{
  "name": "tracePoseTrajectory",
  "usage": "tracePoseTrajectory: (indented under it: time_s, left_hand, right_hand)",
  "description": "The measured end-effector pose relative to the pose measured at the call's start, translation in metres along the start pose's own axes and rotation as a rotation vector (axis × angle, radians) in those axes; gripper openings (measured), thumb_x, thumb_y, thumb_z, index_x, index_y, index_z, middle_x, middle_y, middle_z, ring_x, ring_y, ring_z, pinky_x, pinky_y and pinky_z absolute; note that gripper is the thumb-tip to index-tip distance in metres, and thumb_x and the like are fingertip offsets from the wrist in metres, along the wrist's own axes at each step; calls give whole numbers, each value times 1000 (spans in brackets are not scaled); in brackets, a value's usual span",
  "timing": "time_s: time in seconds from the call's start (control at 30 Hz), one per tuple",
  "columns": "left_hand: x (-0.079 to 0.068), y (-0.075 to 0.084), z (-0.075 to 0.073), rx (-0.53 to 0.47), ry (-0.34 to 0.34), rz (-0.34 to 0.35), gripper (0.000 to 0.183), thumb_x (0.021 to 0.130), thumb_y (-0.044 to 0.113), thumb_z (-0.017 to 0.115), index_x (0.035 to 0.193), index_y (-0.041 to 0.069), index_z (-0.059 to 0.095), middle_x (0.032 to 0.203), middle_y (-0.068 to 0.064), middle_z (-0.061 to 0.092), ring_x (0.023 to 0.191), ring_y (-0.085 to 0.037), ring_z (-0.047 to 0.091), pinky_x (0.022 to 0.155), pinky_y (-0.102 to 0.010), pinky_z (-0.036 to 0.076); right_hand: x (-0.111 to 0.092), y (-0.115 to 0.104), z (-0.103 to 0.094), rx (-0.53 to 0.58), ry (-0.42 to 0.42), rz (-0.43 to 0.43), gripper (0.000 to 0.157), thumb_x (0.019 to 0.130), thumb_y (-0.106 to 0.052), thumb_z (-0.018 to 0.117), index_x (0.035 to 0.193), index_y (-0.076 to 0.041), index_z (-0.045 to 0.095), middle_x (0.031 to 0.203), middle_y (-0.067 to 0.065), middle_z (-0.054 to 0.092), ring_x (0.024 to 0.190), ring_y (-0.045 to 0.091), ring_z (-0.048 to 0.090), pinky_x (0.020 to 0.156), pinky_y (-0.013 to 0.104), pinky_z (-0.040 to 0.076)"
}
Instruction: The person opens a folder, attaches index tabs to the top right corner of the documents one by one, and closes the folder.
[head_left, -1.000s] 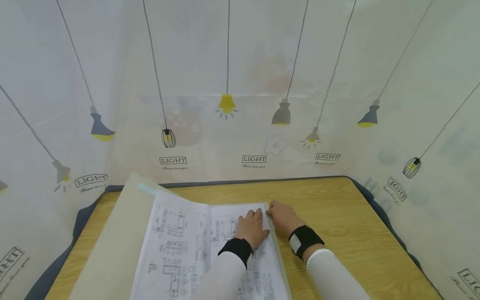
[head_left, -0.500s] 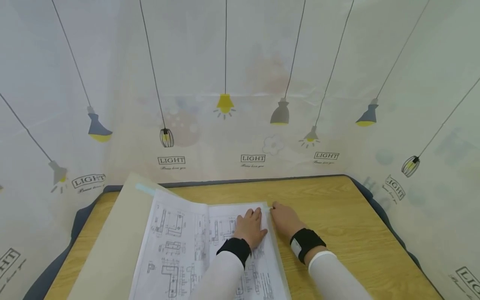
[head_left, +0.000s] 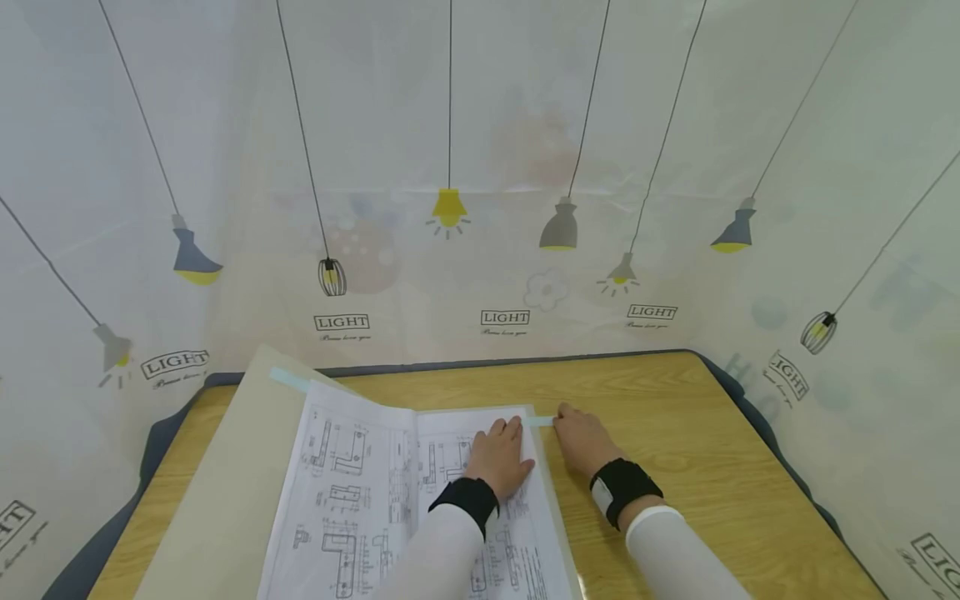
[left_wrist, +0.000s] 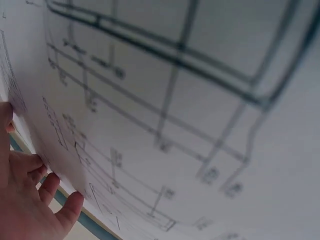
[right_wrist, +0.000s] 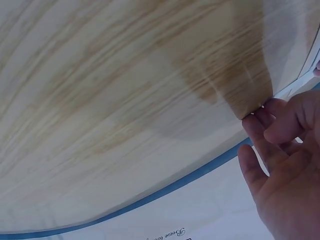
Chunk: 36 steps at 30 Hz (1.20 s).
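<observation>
An open beige folder (head_left: 225, 483) lies on the table with white sheets of technical drawings (head_left: 348, 500) inside it. My left hand (head_left: 501, 458) rests on the right-hand sheet near its top right corner, fingers spread; the left wrist view has its fingertips (left_wrist: 75, 200) against the paper. Just beyond the folder's right edge, my right hand (head_left: 588, 439) pinches the end of a light blue strip (head_left: 542, 422) that stretches out from under that edge. Thumb and fingers of this hand (right_wrist: 287, 160) come together at the strip in the right wrist view.
A wood-grain table (head_left: 675, 433) with a dark blue edge (head_left: 480, 365) carries the folder. Behind it and at both sides hangs a pale sheet (head_left: 480, 108) printed with lamps. Another light blue strip (head_left: 289, 379) lies on the folder's left cover, near the top.
My right hand has moved a little to the right, away from the folder, and more of the light blue strip shows between them. The left hand stays on the sheet.
</observation>
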<state>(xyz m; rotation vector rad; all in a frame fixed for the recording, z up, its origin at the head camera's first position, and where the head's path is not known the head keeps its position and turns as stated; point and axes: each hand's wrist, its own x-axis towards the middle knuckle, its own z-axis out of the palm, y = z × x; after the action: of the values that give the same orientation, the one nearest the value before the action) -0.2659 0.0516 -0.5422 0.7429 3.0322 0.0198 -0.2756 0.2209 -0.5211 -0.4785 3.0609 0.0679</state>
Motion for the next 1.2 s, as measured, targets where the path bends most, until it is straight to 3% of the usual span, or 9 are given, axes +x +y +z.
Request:
tracePoseTrajectory:
  time_s: [0.23,0.37,0.53,0.73,0.83,1.0,1.2]
  left_hand:
    - [-2,-8,-3,-27,25,-55,65,92,48,55,139,5,44,145,-9,41,127,-25,43,95,-44,45]
    - [-13,-20,-16,-80,23,-99,67,90,43,61,142,6,40,147,-12,36,129,-29,41,95,-47,45]
    - [-41,-34,-35,-176,49,-141,67,87,40,65,139,4,43,143,-17,40,126,-33,42,92,-49,46]
    - [-78,-52,-48,-219,98,-202,59,84,38,69,128,2,53,125,-16,50,107,-31,49,82,-47,49]
    - [-95,-62,-54,-247,81,-237,57,83,37,70,124,1,55,115,-15,54,98,-28,51,78,-45,49]
    - [-124,-79,-56,-278,32,-288,50,80,38,72,113,3,59,98,-11,55,84,-23,50,70,-39,47]
    - [-148,-94,-44,-235,-9,-304,49,77,45,73,103,6,59,87,-8,50,74,-20,43,61,-35,41]
  right_hand:
    - [-1,0,-4,47,7,-2,23,87,1,60,110,5,65,114,15,55,98,29,60,83,40,52]
    - [0,0,-4,78,0,5,24,89,2,56,111,4,64,113,15,54,99,28,59,83,39,51]
    - [2,0,-3,110,-16,-1,26,89,2,53,113,3,64,115,15,53,101,29,58,83,41,51]
    - [2,3,-5,117,-16,-2,24,91,2,50,110,3,65,115,17,54,101,31,59,80,42,52]
    - [1,6,-4,118,-1,-7,24,91,2,50,108,2,66,112,17,55,98,30,60,78,42,53]
    - [3,7,-2,131,4,1,26,91,3,48,109,2,66,111,15,55,97,28,60,77,41,53]
    - [4,7,-2,156,7,-4,27,91,3,46,108,3,66,108,14,55,94,26,59,76,40,52]
